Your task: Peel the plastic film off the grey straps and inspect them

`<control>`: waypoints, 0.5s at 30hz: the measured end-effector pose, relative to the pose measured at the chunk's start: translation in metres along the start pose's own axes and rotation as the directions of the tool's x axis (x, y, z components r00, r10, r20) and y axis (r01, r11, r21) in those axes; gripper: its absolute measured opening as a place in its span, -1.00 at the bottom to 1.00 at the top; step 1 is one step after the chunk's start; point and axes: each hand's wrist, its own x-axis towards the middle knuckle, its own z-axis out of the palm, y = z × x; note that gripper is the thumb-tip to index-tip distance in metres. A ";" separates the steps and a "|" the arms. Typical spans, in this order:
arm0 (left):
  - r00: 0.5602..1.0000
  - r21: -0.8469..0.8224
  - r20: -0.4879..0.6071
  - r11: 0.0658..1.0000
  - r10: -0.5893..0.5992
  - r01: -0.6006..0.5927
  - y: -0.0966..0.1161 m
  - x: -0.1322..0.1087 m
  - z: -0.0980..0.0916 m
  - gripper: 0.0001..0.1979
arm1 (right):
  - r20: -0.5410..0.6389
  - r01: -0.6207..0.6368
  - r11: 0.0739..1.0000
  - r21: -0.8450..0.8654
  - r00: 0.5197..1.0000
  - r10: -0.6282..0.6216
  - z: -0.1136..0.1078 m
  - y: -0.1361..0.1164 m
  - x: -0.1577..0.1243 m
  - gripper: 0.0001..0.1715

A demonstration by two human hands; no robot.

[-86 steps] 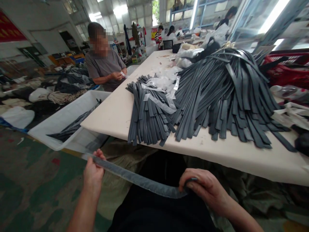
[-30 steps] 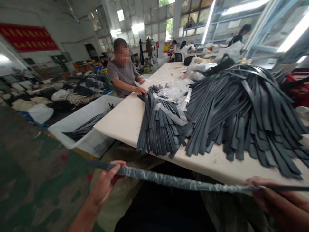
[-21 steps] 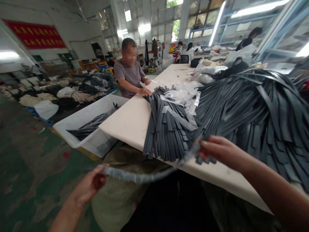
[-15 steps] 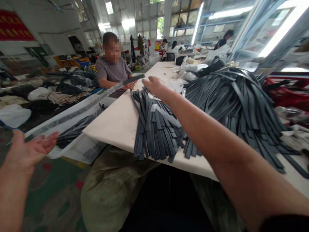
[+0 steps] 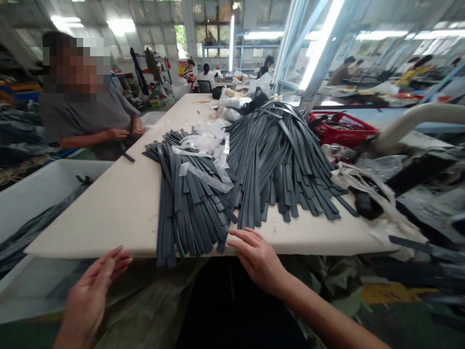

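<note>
Now, head view: right hand [image 5: 258, 259] lies flat at lower centre, fingers spread and holding nothing, fingertips just beside the near ends of the smaller pile of dark grey straps [image 5: 189, 203] on the cream table [image 5: 109, 213]. Left hand [image 5: 90, 295], lower left, hangs below the table edge, fingers apart, nothing in it. To pick cleanly, I judge one overhanging strap end should be pinched singly, avoiding the clear plastic sleeves [image 5: 205, 145] on top.

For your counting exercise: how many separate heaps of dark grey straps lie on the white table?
2. The smaller heap lies at the near edge, between the left hand and right hand. The larger heap fans out right of it. More straps may be hidden underneath.
</note>
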 end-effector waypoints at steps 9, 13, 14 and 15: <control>0.936 0.109 0.349 0.991 0.039 -0.082 0.015 -0.081 0.095 -0.54 | 0.178 0.056 0.845 -0.531 0.983 0.047 -0.055 0.082 0.023 -0.34; 0.815 0.036 0.576 0.994 0.067 -0.107 0.048 -0.124 0.116 -0.48 | 0.295 0.256 0.801 -0.541 0.950 -0.104 -0.045 0.095 0.060 -0.63; 0.757 0.000 0.648 0.994 0.081 -0.107 0.055 -0.129 0.118 -0.44 | 0.295 0.266 0.800 -0.537 0.948 -0.118 -0.043 0.095 0.064 -0.71; 0.710 -0.024 0.700 0.996 0.076 -0.083 0.060 -0.131 0.120 -0.40 | 0.284 0.262 0.803 -0.536 0.951 -0.121 -0.041 0.096 0.066 -0.78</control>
